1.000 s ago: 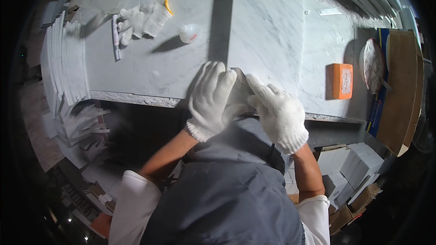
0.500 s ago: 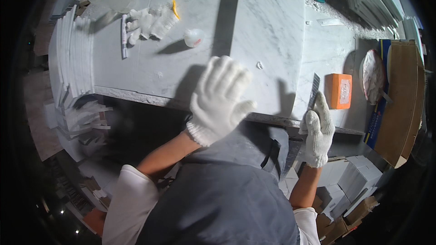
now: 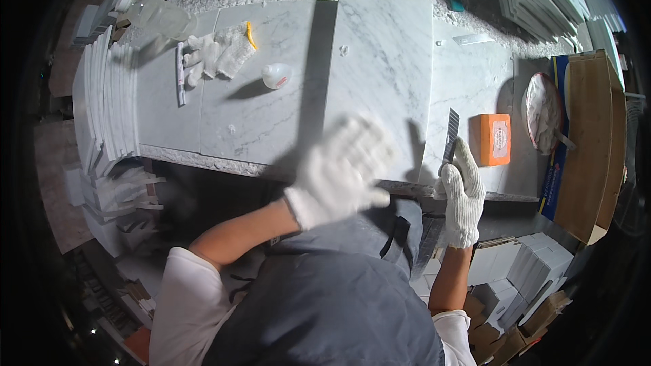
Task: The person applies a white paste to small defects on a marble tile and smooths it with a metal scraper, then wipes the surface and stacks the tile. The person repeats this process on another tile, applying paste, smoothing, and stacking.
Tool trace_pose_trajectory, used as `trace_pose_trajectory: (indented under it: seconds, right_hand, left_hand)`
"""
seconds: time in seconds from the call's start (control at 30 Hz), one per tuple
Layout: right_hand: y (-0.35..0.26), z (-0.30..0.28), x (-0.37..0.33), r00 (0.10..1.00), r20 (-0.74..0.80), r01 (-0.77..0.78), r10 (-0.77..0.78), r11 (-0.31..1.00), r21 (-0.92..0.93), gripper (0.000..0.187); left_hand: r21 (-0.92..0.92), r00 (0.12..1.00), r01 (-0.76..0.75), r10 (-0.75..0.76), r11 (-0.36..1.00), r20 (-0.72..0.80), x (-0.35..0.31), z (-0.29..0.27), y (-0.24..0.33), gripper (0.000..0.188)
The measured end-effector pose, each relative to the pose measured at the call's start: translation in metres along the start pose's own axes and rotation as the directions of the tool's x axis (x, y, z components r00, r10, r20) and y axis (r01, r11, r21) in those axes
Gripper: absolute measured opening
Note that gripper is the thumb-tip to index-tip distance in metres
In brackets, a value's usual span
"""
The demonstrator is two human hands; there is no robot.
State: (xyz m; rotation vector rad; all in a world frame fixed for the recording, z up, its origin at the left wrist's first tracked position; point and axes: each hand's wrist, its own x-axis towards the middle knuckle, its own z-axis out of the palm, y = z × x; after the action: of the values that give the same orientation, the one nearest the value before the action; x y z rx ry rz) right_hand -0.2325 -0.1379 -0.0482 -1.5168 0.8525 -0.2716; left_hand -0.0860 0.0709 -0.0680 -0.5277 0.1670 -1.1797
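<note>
Marble worktop w/ powdery back edge: slab by L hand, blade in R

Worktop [image 3: 261,139] is pale panels w/ visible seams. On it, in the ctr, 1 marble slab [image 3: 383,61]: white w/ fine grey diagonal veins, straight sides, dark shadow along its L side, 1 white crumb [image 3: 344,50] on top. Its near end is by the person.

L hand [image 3: 342,169], gloved & motion-blurred, is over the slab's near end, fingers extended, nothing seen in its grasp; can't tell if it's touching.

R hand [image 3: 464,193], also gloved, pinches 1 dark blade [image 3: 451,132] betw. thumb & fingers, just R of the slab: thin, narrow, cross-lined, pointing up & away.

Counts further out: 1 orange box [image 3: 493,139] w/ pale label, near R hand; 1 round dish [image 3: 542,112] of white stuff; 1 open brown carton [image 3: 590,146] at far R. L of slab: 1 small bottle [image 3: 276,76], 1 pen [image 3: 181,74], spare glovewear [image 3: 224,54] w/ yellow cuff (1 or 2, unclear), 1 big clear bottle [image 3: 163,17]. Stacked tiles [image 3: 102,95] at far L, too tight to count.
</note>
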Motion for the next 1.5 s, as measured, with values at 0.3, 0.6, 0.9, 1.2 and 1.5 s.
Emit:
trace_pose_trajectory:
  seconds: [0.3, 0.6, 0.9, 1.2, 1.5]
  right_hand:
    - [-0.009, 0.002, -0.009, 0.987, 0.107, -0.125, 0.119, 0.991, 0.049, 0.056]
    - [-0.034, 0.023, -0.025, 0.839, 0.498, 0.258, -0.220, 0.966, -0.008, 0.045]
    - [-0.034, 0.021, -0.036, 0.853, 0.510, 0.309, -0.108, 0.893, -0.326, 0.035]
    - [-0.028, -0.023, -0.032, 0.967, 0.216, 0.208, -0.133, 0.903, -0.377, 0.034]
    - [-0.004, -0.018, -0.021, 0.966, 0.165, 0.241, -0.201, 0.930, -0.278, 0.043]
  left_hand:
    - [0.212, 0.942, -0.213, -0.142, -0.954, 0.303, 0.000, 0.028, -0.034, 0.018]
    - [0.811, 0.696, 0.556, 0.635, -0.181, -0.335, 0.018, 0.044, -0.045, 0.028]
    - [0.573, 0.769, 0.638, 0.399, -0.514, -0.499, 0.007, 0.070, -0.038, 0.019]
    - [0.107, 0.987, -0.076, -0.060, -0.991, 0.147, 0.001, 0.080, -0.007, 0.020]
    - [0.326, 0.923, -0.313, -0.367, -0.892, -0.118, -0.014, 0.039, -0.028, 0.046]
